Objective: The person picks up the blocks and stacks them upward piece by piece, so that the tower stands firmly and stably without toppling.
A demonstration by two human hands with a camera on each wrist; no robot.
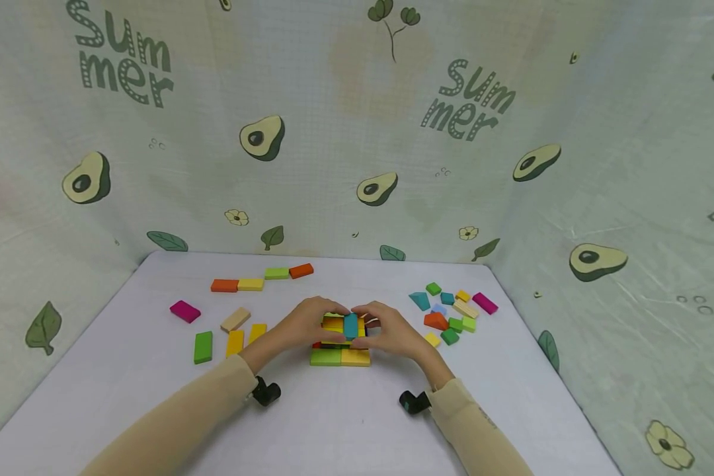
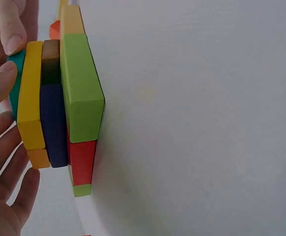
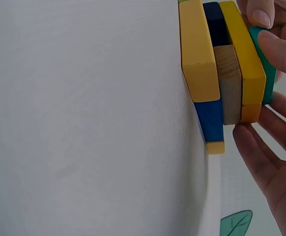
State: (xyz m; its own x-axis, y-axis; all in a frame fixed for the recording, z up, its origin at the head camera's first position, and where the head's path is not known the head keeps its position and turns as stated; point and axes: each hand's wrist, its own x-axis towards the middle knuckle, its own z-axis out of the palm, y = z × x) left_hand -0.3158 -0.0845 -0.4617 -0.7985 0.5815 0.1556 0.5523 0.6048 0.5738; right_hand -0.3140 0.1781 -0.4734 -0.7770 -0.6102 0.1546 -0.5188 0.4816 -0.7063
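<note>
A stack of wooden blocks stands in the middle of the table, topped by a teal block point(image 1: 350, 326). From the left, my left hand point(image 1: 311, 322) pinches that teal block, its thumb on the near side. My right hand point(image 1: 395, 332) does the same from the right. Under the teal block lies a yellow block point(image 2: 30, 96). A dark blue block point(image 2: 54, 125) and a natural wood block point(image 3: 229, 83) come below it. The bottom layer shows a light green block point(image 1: 325, 357), a pale yellow block point(image 1: 356, 357), a red block point(image 2: 82, 162) and a blue block point(image 3: 209, 120).
Left of the stack lie a green block point(image 1: 203, 348), a magenta block point(image 1: 185, 311) and several yellow ones. Orange, yellow and light green blocks form a broken row at the back. Mixed small pieces, including a red-orange block point(image 1: 436, 321), are scattered on the right. Patterned cloth surrounds the table.
</note>
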